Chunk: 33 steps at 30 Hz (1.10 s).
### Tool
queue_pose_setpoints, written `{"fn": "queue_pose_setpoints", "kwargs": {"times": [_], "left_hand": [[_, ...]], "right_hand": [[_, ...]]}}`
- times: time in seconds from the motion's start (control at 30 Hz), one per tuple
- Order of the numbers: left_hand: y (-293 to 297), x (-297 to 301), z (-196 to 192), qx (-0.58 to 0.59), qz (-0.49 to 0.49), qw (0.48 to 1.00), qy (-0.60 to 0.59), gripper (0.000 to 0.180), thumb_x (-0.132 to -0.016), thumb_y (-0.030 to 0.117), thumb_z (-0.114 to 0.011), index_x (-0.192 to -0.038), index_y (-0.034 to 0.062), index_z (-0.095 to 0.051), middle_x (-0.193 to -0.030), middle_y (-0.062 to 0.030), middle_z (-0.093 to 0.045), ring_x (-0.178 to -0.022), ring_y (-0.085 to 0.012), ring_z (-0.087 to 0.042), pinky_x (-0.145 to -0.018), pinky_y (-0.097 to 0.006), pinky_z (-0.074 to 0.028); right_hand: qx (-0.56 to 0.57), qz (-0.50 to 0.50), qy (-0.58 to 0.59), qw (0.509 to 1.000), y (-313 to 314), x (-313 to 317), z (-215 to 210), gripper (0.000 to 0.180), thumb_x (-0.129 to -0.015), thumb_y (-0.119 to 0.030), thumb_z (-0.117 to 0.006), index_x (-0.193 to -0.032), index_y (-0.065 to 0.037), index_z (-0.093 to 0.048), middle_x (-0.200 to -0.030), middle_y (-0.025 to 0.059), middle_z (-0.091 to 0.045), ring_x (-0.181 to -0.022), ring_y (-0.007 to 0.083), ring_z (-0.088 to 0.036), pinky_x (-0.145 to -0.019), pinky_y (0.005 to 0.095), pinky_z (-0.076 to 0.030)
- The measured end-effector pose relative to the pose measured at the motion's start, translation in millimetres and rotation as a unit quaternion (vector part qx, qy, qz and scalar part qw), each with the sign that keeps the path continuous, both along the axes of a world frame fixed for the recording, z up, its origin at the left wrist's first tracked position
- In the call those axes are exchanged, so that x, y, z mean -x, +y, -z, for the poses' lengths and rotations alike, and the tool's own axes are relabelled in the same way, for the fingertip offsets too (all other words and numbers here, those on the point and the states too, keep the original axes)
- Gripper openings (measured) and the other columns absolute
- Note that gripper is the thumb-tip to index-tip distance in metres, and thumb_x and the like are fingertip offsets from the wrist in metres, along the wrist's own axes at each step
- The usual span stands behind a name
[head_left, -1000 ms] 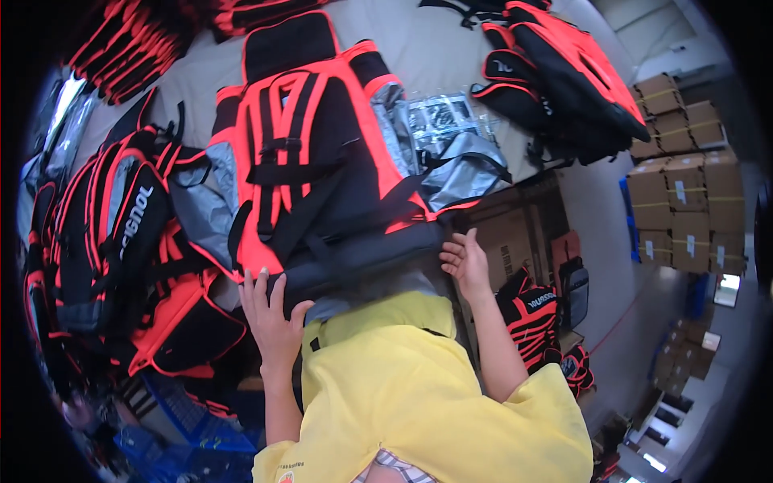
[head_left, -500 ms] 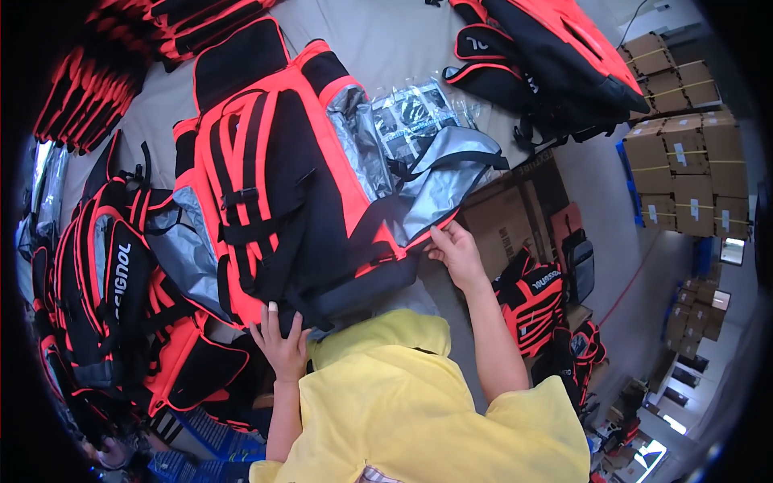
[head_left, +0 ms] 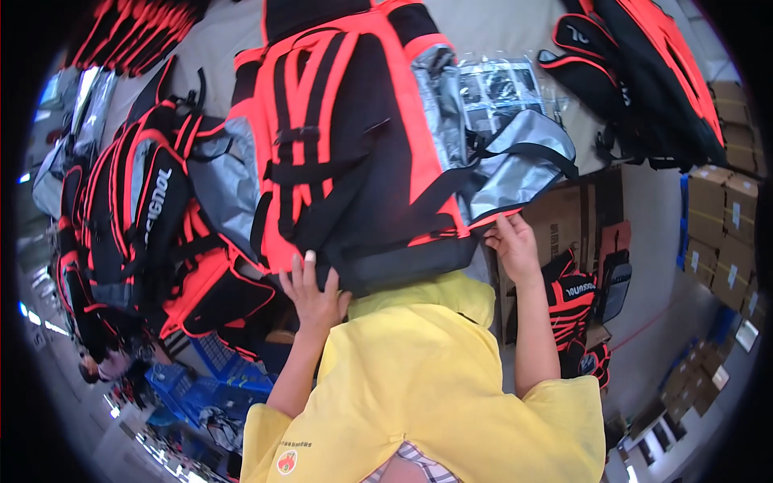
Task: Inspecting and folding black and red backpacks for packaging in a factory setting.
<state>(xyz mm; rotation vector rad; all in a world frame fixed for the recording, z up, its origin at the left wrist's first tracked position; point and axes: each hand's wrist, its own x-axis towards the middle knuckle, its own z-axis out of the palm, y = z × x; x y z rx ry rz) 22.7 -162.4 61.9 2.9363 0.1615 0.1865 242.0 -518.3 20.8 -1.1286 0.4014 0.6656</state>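
A large black and neon-orange backpack (head_left: 378, 153) lies on the table before me, straps facing up and its base toward me. Silver-lined side pieces spread out from both its sides. My right hand (head_left: 515, 245) pinches the orange-trimmed edge of the right silver-lined flap (head_left: 523, 173), near the backpack's lower right corner. At the lower left corner rests my left hand (head_left: 314, 298), fingers spread, fingertips against the bag's bottom edge. A black strap with a buckle (head_left: 302, 137) runs across the shoulder straps. Folds hide the inside of the bag.
Clear plastic packets (head_left: 499, 88) lie right of the backpack. More bags sit at left (head_left: 137, 201) and another bag (head_left: 644, 80) at far right. Stacked orange-edged pieces (head_left: 129, 36) lie at far left. Blue crates (head_left: 193, 382) stand low at left, cartons (head_left: 725, 209) at right.
The whole view has shifted, so the backpack and both hands appear farther right and higher. Both hands keep nearly the same places on the bag, the right still pinching the flap edge.
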Motion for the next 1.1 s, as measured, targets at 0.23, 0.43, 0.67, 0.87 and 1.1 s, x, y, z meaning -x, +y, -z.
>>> {"fn": "queue_pose_setpoints", "kwargs": {"times": [0.23,0.43,0.67,0.87,1.1], "left_hand": [[28.0,-71.6,-76.4,0.017,0.056,0.998,0.007,0.051,-0.067,0.010,-0.084,-0.116,0.0085,-0.070,-0.131,-0.0130,-0.068,-0.127,-0.0306,-0.064,-0.106,-0.053,-0.048],[68.2,-143.7,-178.5,0.014,0.082,0.989,0.120,0.027,-0.088,0.030,-0.078,-0.108,0.0120,-0.072,-0.090,-0.0127,-0.074,-0.085,-0.0333,-0.073,-0.073,-0.047,-0.057],[97.4,-264.8,-274.1,0.036,0.147,0.982,0.115,0.044,-0.090,0.048,-0.080,-0.112,0.0088,-0.079,-0.096,-0.0199,-0.076,-0.098,-0.0363,-0.073,-0.085,-0.046,-0.056],[137.7,-329.5,-247.8,0.071,0.137,0.975,0.157,0.057,-0.085,0.054,-0.082,-0.116,0.0053,-0.079,-0.102,-0.0187,-0.078,-0.101,-0.0359,-0.074,-0.088,-0.046,-0.056],[64.6,-244.6,-244.7,-0.019,0.080,0.991,-0.104,0.031,-0.094,0.044,-0.073,-0.101,0.0140,-0.079,-0.090,-0.0160,-0.077,-0.087,-0.0379,-0.076,-0.075,-0.051,-0.058]], "right_hand": [[0.132,0.007,0.030,0.991,8.5,40.3,29.0,0.035,-0.112,-0.044,-0.056,-0.111,-0.009,-0.059,-0.095,0.0012,-0.063,-0.081,0.0111,-0.065,-0.068,0.0279,-0.058],[0.021,-0.068,0.118,0.990,25.9,77.2,29.6,0.041,-0.110,-0.045,-0.060,-0.133,-0.011,-0.059,-0.117,0.0055,-0.069,-0.108,0.0227,-0.068,-0.089,0.0442,-0.058],[-0.267,-0.217,0.019,0.939,80.0,74.0,10.9,0.065,-0.107,-0.036,-0.068,-0.161,-0.015,-0.041,-0.161,0.0141,-0.048,-0.148,0.0375,-0.047,-0.115,0.0563,-0.047],[-0.189,-0.024,-0.076,0.979,172.1,20.9,-88.8,0.034,-0.109,-0.030,-0.065,-0.139,-0.013,-0.064,-0.140,0.0099,-0.067,-0.131,0.0260,-0.063,-0.106,0.0505,-0.056],[-0.159,0.115,-0.085,0.977,194.1,-26.4,-148.4,0.034,-0.097,-0.018,-0.077,-0.126,-0.002,-0.069,-0.119,0.0102,-0.073,-0.109,0.0275,-0.072,-0.097,0.0417,-0.060]]}}
